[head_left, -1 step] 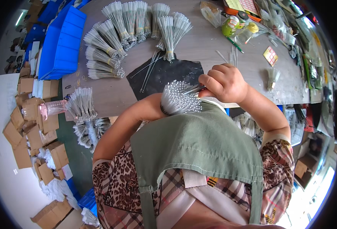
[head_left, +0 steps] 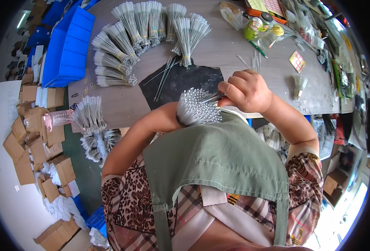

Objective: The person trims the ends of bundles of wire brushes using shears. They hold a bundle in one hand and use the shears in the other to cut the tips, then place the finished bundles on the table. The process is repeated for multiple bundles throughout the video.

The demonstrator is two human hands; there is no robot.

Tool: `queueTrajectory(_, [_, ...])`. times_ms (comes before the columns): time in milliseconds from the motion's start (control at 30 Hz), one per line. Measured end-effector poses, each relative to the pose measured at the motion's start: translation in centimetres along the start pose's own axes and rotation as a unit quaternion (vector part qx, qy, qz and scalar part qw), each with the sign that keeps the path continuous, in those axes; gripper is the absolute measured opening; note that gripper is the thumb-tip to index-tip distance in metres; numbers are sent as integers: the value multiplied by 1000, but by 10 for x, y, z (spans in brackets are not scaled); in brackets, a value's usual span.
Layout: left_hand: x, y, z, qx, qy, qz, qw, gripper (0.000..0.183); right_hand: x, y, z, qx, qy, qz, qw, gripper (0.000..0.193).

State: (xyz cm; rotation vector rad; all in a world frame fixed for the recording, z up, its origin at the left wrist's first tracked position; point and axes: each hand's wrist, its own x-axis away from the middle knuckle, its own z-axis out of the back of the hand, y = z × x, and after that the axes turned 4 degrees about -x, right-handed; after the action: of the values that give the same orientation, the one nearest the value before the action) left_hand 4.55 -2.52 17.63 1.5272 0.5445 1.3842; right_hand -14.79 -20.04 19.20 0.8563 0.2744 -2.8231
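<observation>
My left hand [head_left: 173, 115] is closed around a thick bundle of thin wire brushes [head_left: 199, 108], its pale tips facing up in front of the apron. That bundle hides most of the fingers. From the right, my right hand [head_left: 248, 91] grips slim dark tweezers [head_left: 212, 97], whose metal ends reach the bundle's tips; whether they pinch one is too small to tell. Beyond the hands lies a black mat [head_left: 197, 79] with a few loose wires [head_left: 164, 79] on it. Tied bundles of similar wire brushes [head_left: 126, 21] fan out along the far side of the table.
A blue bin [head_left: 67, 48] stands at the table's left edge. More brush bundles [head_left: 88, 112] sit at the near left corner. Bottles [head_left: 254, 28], a green pen [head_left: 258, 50], a small card [head_left: 296, 61] and plastic bags [head_left: 231, 14] lie to the right. Cardboard boxes [head_left: 23, 167] are stacked at left.
</observation>
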Motion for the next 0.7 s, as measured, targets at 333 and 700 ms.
queueTrajectory(333, [-1,-1,2,5,-7,25,1000,53,-1,-3,2,0,-30,-33,999,33])
queueTrajectory(700, [5,13,-7,-84,237,1,968,51,-2,-6,17,-286,-17,-320,903,35])
